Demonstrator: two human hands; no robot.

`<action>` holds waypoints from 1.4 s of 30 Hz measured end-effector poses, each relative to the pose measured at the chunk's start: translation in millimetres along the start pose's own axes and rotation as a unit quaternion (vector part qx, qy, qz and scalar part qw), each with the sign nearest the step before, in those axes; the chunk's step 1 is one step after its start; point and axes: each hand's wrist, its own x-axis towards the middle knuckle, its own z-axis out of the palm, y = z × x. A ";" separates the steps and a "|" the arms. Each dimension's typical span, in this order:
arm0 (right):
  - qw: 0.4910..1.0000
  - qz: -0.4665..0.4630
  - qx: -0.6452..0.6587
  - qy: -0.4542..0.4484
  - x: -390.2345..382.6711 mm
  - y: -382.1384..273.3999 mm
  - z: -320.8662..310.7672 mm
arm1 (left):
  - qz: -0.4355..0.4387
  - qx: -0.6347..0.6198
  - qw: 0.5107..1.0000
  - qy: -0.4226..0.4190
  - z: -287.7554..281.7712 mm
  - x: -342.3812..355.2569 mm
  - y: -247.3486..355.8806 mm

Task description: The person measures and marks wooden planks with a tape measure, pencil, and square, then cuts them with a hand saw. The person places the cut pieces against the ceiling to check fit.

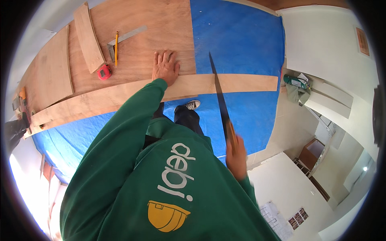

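Observation:
My left hand (165,67) lies flat with fingers spread on a plywood sheet (169,24), its wrist beside the far edge of a long wooden plank (249,83). In my right hand (237,160) is a handsaw (220,96), gripped by its wooden handle. The dark blade crosses the plank toward its right end, with the tip pointing away from me. Motion blurs the right hand slightly. Left of my left hand lie a yellow pencil (116,50), a try square (130,35) and a red tape measure (104,72).
Two shorter boards (88,38) rest on the plywood's left part. A blue sheet (241,36) spreads beneath and beyond the plank's right end. My shoe (193,105) shows below the plank. A dark-clothed limb (15,132) of another person is at far left. A ladder (321,154) stands right.

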 end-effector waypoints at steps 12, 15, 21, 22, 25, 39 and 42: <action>0.999 -0.026 0.028 0.027 23.4 -11.0 -6.0 | -0.008 0.001 1.000 0.003 2.3 -2.4 -6.5; 0.999 0.046 -0.009 0.009 -84.2 -31.9 -53.2 | -0.007 -0.008 1.000 0.001 -2.3 -3.7 -2.2; 0.994 -0.087 -0.003 0.068 78.9 14.5 40.9 | -0.008 -0.009 1.000 -0.003 1.3 -4.1 -4.7; 0.991 -0.092 0.011 0.093 138.6 13.2 69.4 | -0.006 -0.019 1.000 -0.005 -0.7 -6.1 -2.7; 0.982 -0.116 0.068 0.135 202.8 -4.3 91.6 | -0.004 -0.009 1.000 -0.011 4.0 -4.1 1.2; 0.998 -0.036 -0.019 0.042 -31.2 4.3 -10.9 | -0.002 -0.004 1.000 0.001 3.9 -5.6 -2.0; 0.995 -0.067 0.023 0.070 144.1 8.3 69.7 | -0.003 -0.007 1.000 -0.002 2.6 -6.9 -5.5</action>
